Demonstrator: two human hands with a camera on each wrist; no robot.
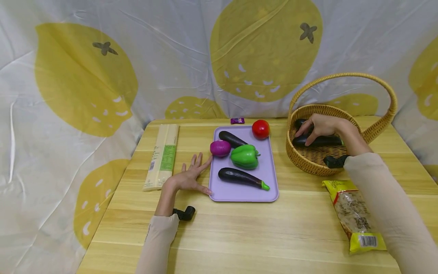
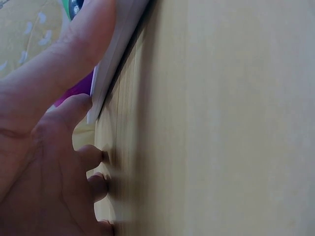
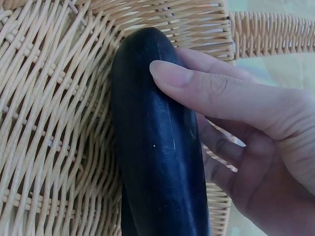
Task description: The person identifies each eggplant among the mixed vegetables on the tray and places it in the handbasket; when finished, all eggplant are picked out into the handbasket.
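Inside the wicker basket (image 1: 308,161), my right hand (image 1: 325,125) holds a dark eggplant (image 3: 160,137) between thumb and fingers, near its blunt end. Part of another eggplant (image 1: 299,122) shows behind that hand. My left hand (image 1: 186,179) has its fingers spread, with thumb and index finger at the left edge of a lilac tray (image 1: 244,197). On the tray lie an eggplant (image 1: 239,177) with a green stem, a green bell pepper (image 1: 244,156), a purple onion (image 1: 220,148), a red tomato (image 1: 261,129) and a further eggplant (image 1: 232,139), partly hidden by the pepper.
Left of the tray lies a long pale pack of noodles (image 1: 162,156) with a green label. A small purple wrapped sweet (image 1: 237,121) sits behind the tray. Under my right forearm is a yellow food bag (image 1: 356,215). The basket's tall handle (image 1: 342,75) arches above my right hand.
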